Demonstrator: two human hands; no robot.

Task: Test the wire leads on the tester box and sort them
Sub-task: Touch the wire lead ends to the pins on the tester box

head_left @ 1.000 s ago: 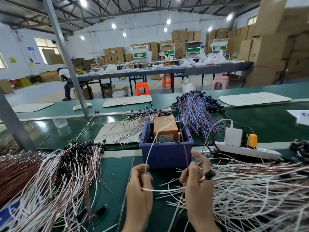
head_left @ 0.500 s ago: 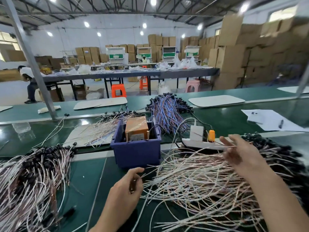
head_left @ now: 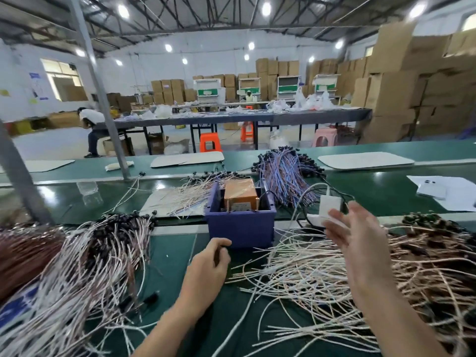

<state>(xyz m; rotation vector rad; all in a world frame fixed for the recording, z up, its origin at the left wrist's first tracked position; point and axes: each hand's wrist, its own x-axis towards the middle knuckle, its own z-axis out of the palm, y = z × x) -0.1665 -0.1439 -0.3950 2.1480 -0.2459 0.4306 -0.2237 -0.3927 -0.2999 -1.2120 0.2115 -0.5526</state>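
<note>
Your left hand (head_left: 208,266) sits low over the smooth green counter (head_left: 175,256), just in front of the blue plastic bin (head_left: 240,228). Its fingers are curled in toward the thumb, and I cannot tell whether a wire is pinched there. Your right hand (head_left: 360,243) is raised above the loose leads (head_left: 316,274), palm open, fingers straight and spread, holding nothing; it shows blurred.

The bin is square and straight-walled. Inside it stands the tester box (head_left: 240,193), a tan-orange block with two thin coppery posts at its near edge.

The loose leads on your right are thin, pale, springy wires, crossed and tangled on the counter. Farther right they turn coppery, with black moulded ends. On your left lies a thick heap of leads (head_left: 85,266), white and pinkish strands with small black caps bunched at the far end.

Behind the bin fans a bundle of blue and purple wires (head_left: 286,176), also black-tipped. Beside it, a flatter spread of pale wires (head_left: 185,197) rests on a light sheet. A white boxy adapter (head_left: 329,204) stands just beyond your right fingers.
</note>
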